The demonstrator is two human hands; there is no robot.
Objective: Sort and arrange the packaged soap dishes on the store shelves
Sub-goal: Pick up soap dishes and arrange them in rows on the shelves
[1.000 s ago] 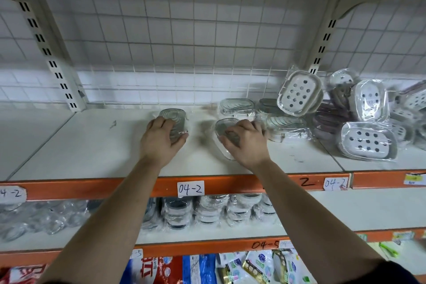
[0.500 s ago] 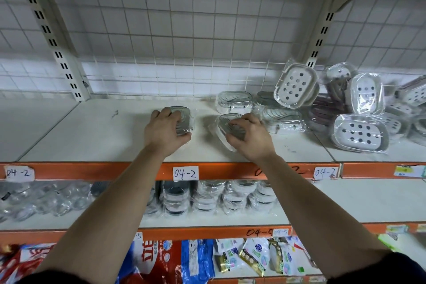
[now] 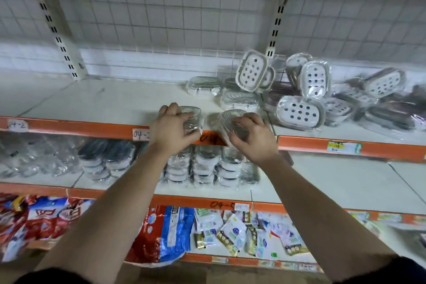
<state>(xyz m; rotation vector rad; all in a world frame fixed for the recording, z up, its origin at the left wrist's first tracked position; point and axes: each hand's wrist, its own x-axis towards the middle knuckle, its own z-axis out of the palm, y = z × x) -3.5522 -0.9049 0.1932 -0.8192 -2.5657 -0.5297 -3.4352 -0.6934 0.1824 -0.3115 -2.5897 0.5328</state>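
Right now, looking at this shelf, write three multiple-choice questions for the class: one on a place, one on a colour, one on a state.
1. The white holed dishes lie: A at the shelf's far left; B right of the right hand; C on the bottom shelf.
2. The shelf edge is: A green; B orange; C black.
3. The left hand: A hangs idle; B presses a label; C grips a clear wrapped dish.
Answers: B, they pile beyond that hand; B, the strip is orange; C, fingers curl round it.
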